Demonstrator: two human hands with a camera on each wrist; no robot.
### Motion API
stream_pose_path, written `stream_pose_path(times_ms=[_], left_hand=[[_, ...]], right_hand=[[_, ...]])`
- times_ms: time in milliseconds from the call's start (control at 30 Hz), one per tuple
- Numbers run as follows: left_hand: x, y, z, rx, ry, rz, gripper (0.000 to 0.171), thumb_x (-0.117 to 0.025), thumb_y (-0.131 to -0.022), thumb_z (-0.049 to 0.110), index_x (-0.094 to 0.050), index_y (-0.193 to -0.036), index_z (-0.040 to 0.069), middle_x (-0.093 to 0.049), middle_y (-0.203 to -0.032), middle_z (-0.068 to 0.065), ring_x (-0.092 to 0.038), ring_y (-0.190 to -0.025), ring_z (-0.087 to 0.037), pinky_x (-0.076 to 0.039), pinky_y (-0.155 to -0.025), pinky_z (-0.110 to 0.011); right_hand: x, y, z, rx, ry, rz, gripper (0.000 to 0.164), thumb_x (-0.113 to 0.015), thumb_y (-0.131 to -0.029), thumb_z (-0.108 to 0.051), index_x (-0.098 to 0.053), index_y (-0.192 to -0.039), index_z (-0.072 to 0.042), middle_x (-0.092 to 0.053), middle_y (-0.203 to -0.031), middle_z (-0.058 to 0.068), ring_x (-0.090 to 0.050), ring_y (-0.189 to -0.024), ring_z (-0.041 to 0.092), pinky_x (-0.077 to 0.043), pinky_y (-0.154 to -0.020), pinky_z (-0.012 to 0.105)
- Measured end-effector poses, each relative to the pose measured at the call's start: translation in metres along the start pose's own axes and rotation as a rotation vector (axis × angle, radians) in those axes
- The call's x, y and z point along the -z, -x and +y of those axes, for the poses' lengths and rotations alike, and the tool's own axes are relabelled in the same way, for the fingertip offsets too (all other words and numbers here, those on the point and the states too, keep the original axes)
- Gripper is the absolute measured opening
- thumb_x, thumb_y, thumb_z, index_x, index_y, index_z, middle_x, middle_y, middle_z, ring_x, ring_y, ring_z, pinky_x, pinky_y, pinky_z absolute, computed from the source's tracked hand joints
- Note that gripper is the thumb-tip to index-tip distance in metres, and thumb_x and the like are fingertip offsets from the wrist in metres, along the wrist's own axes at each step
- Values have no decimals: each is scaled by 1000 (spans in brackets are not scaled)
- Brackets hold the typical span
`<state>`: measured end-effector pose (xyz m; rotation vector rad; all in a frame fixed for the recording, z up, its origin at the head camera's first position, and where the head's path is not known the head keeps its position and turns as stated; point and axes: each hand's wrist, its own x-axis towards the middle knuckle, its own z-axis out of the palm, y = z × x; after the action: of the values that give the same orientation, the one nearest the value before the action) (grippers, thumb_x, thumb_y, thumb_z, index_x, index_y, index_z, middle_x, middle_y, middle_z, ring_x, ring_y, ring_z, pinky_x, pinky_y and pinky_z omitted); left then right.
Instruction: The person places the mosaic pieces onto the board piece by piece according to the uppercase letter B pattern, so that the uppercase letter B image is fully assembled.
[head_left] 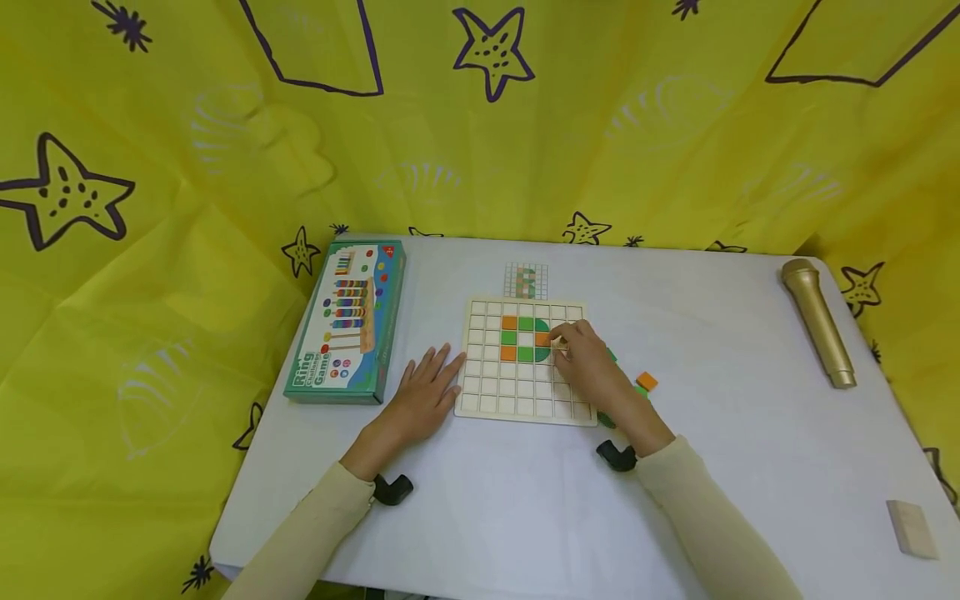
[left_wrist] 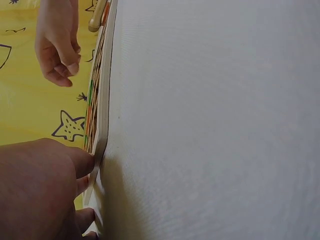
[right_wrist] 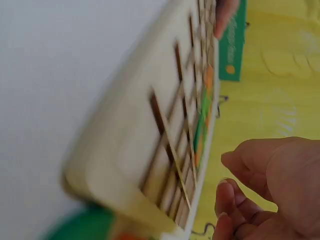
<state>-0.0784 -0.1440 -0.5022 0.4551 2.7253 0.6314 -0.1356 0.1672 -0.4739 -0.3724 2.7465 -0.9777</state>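
A pale wooden grid board [head_left: 483, 387] lies on the white table. Orange and green tiles [head_left: 526, 323] sit in its upper middle cells, with rounded green ones on their right side. My left hand [head_left: 423, 396] lies with fingers spread, its fingertips at the board's left edge. Over the board's right part is my right hand [head_left: 592, 367], its fingers bent and fingertips beside an orange tile [head_left: 542, 339]. In the right wrist view a gap shows between thumb and fingers, with nothing in it. A small pattern card [head_left: 527, 281] lies just beyond the board.
Loose pieces, among them an orange tile [head_left: 647, 381] and a rounded green piece [head_left: 607, 420], lie right of the board, partly hidden by my right arm. A ring game box [head_left: 345, 325] is at left; a gold microphone [head_left: 817, 325] and a beige block [head_left: 912, 529] are at right.
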Motion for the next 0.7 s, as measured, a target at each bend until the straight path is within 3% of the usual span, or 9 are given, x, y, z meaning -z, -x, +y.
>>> stream_pose_path(times_ms=[367, 533, 700], left_hand=[[0, 0, -2, -10, 3, 4, 59, -37, -115, 37, -22, -170, 21, -10, -178, -11, -5, -164, -37, -7, -128, -66], [0, 0, -3, -4, -2, 5, 59, -37, -115, 37, -22, -171, 22, -10, -178, -11, -5, -164, -36, -6, -128, -66], [1, 1, -3, -10, 17, 8, 59, -38, -115, 37, -23, -170, 22, -10, -178, -11, -5, -164, -37, -6, -128, -66]], right_hand=[[69, 18, 45, -182, 44, -51, 39, -59, -108, -26, -58, -137, 1, -52, -133, 26, -53, -119, 43, -51, -99, 58], [80, 30, 62, -210, 75, -123, 44, -65, -105, -27, -59, -133, 7, -54, -126, 30, -54, -110, 43, -51, -96, 59], [85, 44, 65, -196, 117, -174, 33, -72, -100, -22, -65, -121, 3, -56, -116, 25, -54, -104, 40, -46, -88, 55]])
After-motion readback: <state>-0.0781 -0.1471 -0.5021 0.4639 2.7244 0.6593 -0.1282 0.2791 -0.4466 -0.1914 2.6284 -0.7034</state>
